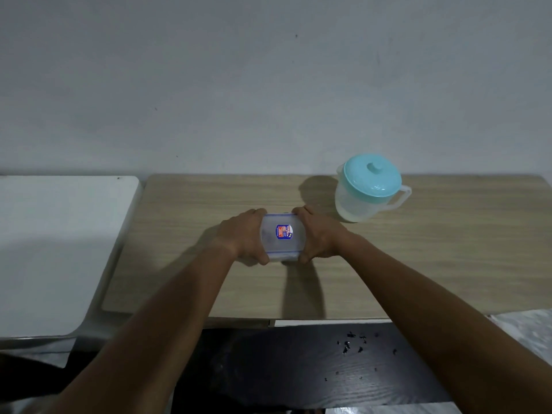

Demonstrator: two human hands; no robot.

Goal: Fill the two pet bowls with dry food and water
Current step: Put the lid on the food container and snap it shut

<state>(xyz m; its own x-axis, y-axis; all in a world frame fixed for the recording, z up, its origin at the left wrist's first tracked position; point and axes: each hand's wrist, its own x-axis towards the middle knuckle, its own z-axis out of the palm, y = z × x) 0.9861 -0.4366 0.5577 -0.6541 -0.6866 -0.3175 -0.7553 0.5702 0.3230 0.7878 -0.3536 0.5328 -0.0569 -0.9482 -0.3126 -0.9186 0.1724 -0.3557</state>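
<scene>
A small clear plastic food container (283,236) with a blue-trimmed lid and a red and blue label sits in the middle of the light wooden table (448,258). My left hand (245,237) grips its left side and my right hand (319,234) grips its right side, fingers wrapped over the lid's edges. A translucent water jug (369,189) with a turquoise lid stands upright to the right and behind, handle pointing right. No pet bowls are in view.
A white surface (59,249) adjoins the table on the left. A grey wall rises behind. Below the table's front edge lies a dark wood-grain surface (298,369) with several small dark crumbs (352,345) scattered on it.
</scene>
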